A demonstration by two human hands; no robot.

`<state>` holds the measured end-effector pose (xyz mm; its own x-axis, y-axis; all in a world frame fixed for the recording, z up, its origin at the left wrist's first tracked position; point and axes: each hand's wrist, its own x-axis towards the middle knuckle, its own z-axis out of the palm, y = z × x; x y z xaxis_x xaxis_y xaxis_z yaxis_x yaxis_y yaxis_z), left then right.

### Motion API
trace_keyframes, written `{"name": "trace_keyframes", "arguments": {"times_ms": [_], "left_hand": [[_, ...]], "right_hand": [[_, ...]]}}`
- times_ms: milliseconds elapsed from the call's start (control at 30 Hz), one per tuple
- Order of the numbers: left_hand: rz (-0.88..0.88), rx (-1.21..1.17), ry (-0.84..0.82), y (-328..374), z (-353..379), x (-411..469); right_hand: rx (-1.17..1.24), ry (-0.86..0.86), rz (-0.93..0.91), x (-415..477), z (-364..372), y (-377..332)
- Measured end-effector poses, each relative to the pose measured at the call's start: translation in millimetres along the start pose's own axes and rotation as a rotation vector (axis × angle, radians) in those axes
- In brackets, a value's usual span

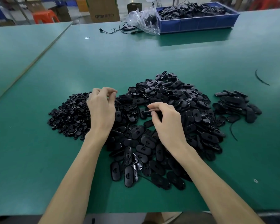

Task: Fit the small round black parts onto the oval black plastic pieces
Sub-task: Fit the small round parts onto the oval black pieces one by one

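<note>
Two bare forearms reach in from the near edge of the green counter (39,159). Between and beyond them, a large heap of oval pieces (145,143) spreads over the middle of the counter. The right hand (168,126) is above this heap, its fingers curled and pinching one oval piece (145,113) by its right end, just over a small bare gap in the heap. The left hand (102,110) is at the heap's left edge with its fingers curled and the thumb and forefinger drawn close together; I cannot tell whether anything is between them. Just left of that hand lies a pile of small round parts (68,115), touching the oval heap. A smaller pile of ovals (236,104) sits to the right, near a thin black strip (262,79). At the far edge stand a blue crate (197,25) full of black parts, a clear plastic bag (144,20) against its left side, and a black cable (118,29).
</note>
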<state>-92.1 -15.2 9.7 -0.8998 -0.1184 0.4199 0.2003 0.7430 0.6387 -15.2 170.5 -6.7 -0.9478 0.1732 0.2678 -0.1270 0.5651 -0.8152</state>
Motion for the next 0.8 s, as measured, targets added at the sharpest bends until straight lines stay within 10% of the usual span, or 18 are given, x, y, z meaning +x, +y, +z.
{"name": "trace_keyframes", "arguments": {"times_ms": [800], "left_hand": [[0.044,-0.630,-0.404,25.9,4.7,-16.2]], "right_hand": [[0.311,0.188,0.095,0.3,-7.4,-0.6]]}}
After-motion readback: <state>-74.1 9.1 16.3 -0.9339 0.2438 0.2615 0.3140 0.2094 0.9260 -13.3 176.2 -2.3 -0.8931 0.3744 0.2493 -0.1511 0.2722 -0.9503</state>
